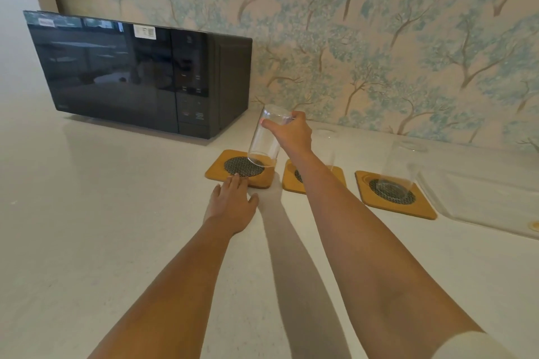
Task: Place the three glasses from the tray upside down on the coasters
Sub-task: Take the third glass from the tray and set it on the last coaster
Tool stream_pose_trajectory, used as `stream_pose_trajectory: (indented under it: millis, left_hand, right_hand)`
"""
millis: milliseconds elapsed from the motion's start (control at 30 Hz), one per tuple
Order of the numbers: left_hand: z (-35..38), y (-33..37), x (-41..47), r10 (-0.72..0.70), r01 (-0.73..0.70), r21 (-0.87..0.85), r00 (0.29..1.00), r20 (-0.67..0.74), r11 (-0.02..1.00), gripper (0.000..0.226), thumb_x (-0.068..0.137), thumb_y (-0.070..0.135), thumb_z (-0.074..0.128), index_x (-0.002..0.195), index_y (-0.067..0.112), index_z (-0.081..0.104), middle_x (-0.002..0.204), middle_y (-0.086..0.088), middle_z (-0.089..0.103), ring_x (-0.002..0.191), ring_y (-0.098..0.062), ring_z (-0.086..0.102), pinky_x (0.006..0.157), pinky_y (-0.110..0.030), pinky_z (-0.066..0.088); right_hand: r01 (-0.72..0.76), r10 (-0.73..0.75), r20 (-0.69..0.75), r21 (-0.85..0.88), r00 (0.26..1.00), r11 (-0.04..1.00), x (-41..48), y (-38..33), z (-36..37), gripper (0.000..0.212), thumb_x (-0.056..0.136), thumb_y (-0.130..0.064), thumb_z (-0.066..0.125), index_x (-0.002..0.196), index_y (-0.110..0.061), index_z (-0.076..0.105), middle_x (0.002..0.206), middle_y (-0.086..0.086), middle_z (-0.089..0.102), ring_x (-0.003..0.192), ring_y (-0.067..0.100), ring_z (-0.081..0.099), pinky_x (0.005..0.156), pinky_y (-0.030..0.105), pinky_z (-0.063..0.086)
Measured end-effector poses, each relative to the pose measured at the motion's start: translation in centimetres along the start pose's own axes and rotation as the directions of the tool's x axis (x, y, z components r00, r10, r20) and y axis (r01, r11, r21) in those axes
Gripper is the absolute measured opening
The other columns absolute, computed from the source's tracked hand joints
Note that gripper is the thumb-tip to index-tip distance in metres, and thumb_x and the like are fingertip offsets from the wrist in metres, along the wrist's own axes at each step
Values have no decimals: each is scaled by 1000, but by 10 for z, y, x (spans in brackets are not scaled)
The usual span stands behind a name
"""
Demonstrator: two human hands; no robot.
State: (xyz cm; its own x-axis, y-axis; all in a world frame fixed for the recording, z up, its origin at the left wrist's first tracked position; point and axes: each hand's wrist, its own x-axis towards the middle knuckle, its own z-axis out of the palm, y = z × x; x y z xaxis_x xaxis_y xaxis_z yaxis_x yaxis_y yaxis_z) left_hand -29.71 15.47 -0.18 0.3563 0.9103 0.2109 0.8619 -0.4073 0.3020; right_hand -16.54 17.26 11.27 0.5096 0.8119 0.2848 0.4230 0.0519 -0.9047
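Three square wooden coasters with dark mesh centres lie in a row on the white counter. My right hand [291,132] grips a clear glass [267,140] near its base, mouth down and tilted, its rim over the left coaster [221,167]. My left hand [232,202] rests flat on the counter with fingertips touching that coaster's front edge. A second glass [328,143] stands upside down on the middle coaster [339,176], partly hidden by my right forearm. A third glass [404,166] stands upside down on the right coaster [420,208].
A black microwave [140,76] stands at the back left against the patterned wall. A clear tray [490,198] lies on the counter right of the coasters. White counter surface stretches in front and to the left.
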Motion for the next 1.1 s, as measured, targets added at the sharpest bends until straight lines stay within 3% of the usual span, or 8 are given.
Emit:
stream_pose_trajectory:
  millis: [200,1100]
  left_hand:
    - [6,-3,1,11,-11,7,999,-46,1000,56,98,44,28,144,13,28,156,-8,24,145,-23,18,118,-43,18]
    - [1,0,-2,-11,11,12,999,-32,1000,55,98,44,25,145,15,25,157,-6,22,146,-23,15,120,-42,15]
  right_hand:
    - [11,-11,17,-13,1000,1000,9,4,27,73,72,-41,77,131,-13,43,127,8,57,113,26,56,77,25,38]
    - [75,-65,84,-117,994,990,19,18,64,74,73,-40,76,133,-12,41,130,8,56,117,25,55,78,25,37]
